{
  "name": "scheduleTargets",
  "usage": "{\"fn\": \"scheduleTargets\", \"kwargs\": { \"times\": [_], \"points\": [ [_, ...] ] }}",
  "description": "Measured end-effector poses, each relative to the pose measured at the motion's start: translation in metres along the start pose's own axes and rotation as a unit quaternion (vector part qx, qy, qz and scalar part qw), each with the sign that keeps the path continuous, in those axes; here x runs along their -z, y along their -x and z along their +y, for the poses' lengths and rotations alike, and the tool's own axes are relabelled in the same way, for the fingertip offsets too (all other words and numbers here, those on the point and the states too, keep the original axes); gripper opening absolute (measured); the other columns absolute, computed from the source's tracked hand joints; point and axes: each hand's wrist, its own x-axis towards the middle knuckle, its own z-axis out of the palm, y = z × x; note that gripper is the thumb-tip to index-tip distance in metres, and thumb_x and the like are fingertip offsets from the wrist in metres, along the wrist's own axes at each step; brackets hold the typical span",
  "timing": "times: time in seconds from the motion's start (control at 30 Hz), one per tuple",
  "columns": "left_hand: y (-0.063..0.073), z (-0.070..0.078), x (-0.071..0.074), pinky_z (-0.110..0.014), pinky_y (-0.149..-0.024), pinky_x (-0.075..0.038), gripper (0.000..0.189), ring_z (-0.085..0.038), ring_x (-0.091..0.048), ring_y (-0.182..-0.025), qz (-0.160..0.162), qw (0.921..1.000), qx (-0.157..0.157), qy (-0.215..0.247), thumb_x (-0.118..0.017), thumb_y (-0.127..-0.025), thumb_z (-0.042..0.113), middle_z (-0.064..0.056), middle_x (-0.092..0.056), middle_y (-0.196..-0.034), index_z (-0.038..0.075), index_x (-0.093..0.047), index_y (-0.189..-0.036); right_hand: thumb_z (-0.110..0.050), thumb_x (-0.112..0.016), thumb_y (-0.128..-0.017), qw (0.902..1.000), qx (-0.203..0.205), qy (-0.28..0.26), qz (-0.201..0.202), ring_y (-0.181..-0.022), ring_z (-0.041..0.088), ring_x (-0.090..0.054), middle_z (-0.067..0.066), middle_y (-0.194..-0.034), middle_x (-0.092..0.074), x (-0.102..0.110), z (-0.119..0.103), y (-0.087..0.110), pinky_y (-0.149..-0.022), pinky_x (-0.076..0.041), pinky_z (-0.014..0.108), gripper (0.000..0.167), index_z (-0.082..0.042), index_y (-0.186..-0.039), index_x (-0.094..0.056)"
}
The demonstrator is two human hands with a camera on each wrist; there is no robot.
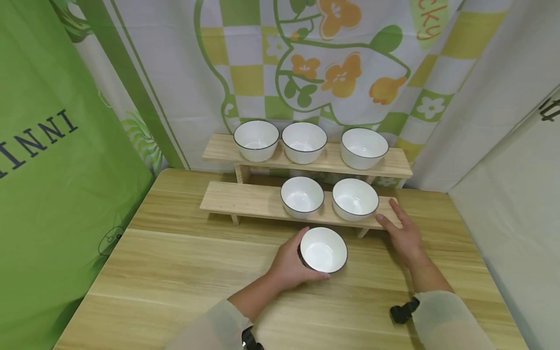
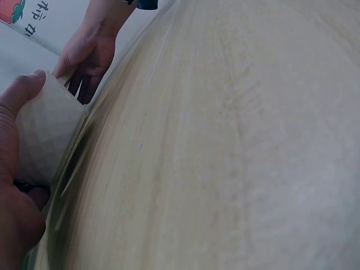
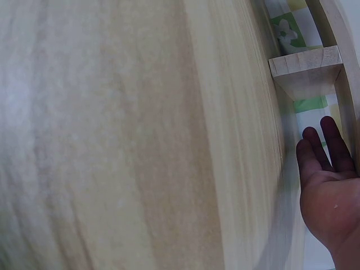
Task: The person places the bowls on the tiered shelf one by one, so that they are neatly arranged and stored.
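My left hand (image 1: 290,262) grips a white bowl (image 1: 323,250) with a dark rim, thumb on its near side and fingers round the far left. In the left wrist view, the bowl's outer wall (image 2: 50,126) shows a faint check pattern and sits low over the table. My right hand (image 1: 407,238) holds the right end of the lower wooden shelf (image 1: 245,197), with thumb and index finger at the board. Its other fingers (image 3: 332,140) reach below the board in the right wrist view. Two similar bowls, a middle one (image 1: 302,197) and a right one (image 1: 355,199), stand on that shelf.
Behind is a higher wooden shelf (image 1: 218,148) bearing three more white bowls, the rightmost (image 1: 364,148) set apart. Both shelves stand on a wood-grain table (image 1: 175,272). A patterned curtain (image 1: 245,58) hangs at the back, a green cloth (image 1: 57,194) at the left.
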Motion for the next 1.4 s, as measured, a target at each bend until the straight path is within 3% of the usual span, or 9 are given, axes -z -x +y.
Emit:
{"fn": "scheduleTargets", "kwargs": {
  "times": [0.53, 1.17, 1.4],
  "points": [
    [0.01, -0.008, 0.022, -0.048, -0.114, -0.043, 0.127, -0.026, -0.051, -0.138, 0.006, 0.9998, -0.004, -0.018, -0.102, -0.056, 0.051, -0.007, -0.053, -0.152, 0.016, -0.039, -0.16, -0.059, -0.068, -0.095, 1.0, 0.001, 0.009, -0.004, -0.157, 0.042, -0.004, 0.012, -0.172, -0.009, -0.001, 0.0, -0.001, -0.124, -0.008, 0.063, 0.089, -0.036, -0.166, -0.019],
    [0.016, -0.013, 0.052, -0.049, -0.11, -0.046, 0.124, -0.027, -0.057, -0.132, 0.045, 0.9989, -0.004, -0.016, -0.104, -0.053, 0.046, -0.012, -0.058, -0.146, 0.013, -0.045, -0.156, -0.062, -0.067, -0.095, 0.9998, -0.009, 0.016, -0.004, -0.157, 0.043, -0.003, 0.012, -0.173, -0.007, -0.001, -0.002, -0.001, -0.124, -0.007, 0.065, 0.091, -0.036, -0.166, -0.018],
    [0.018, -0.012, 0.064, -0.05, -0.11, -0.047, 0.121, -0.027, -0.059, -0.129, 0.06, 0.9981, -0.011, 0.006, -0.105, -0.052, 0.039, -0.013, -0.06, -0.142, 0.012, -0.046, -0.155, -0.061, -0.068, -0.095, 0.9999, -0.006, 0.012, -0.001, -0.157, 0.042, -0.003, 0.009, -0.173, -0.007, -0.001, 0.0, -0.001, -0.124, -0.007, 0.064, 0.09, -0.035, -0.166, -0.019]
  ]
}}
